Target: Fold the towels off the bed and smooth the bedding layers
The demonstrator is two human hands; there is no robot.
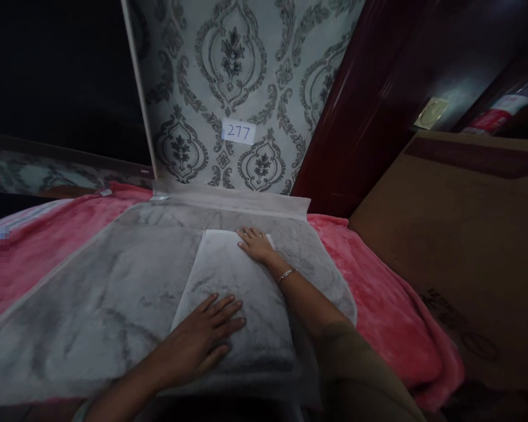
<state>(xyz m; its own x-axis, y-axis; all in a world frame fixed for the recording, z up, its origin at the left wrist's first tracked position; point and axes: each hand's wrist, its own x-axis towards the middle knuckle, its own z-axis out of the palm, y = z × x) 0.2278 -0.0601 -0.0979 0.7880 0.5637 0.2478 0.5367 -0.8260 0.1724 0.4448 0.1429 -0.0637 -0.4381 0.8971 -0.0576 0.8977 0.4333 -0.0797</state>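
Note:
A folded light grey plush cloth [229, 264] lies flat on a larger grey plush blanket [127, 264]. My left hand [206, 334] rests on the near left part of the folded cloth with its fingers spread. Near the cloth's far right corner, my right hand [256, 243] lies flat, fingers stretched out. A bracelet [287, 274] circles my right wrist. Neither hand grips anything. My right forearm covers part of the cloth's right edge.
Beneath the grey blanket a pink plush blanket [378, 299] shows on both sides. A large cardboard box [466, 234] stands at the right. Patterned wallpaper [273, 58] with a paper marked 277 [239, 131] is behind. A dark screen [61, 76] fills the upper left.

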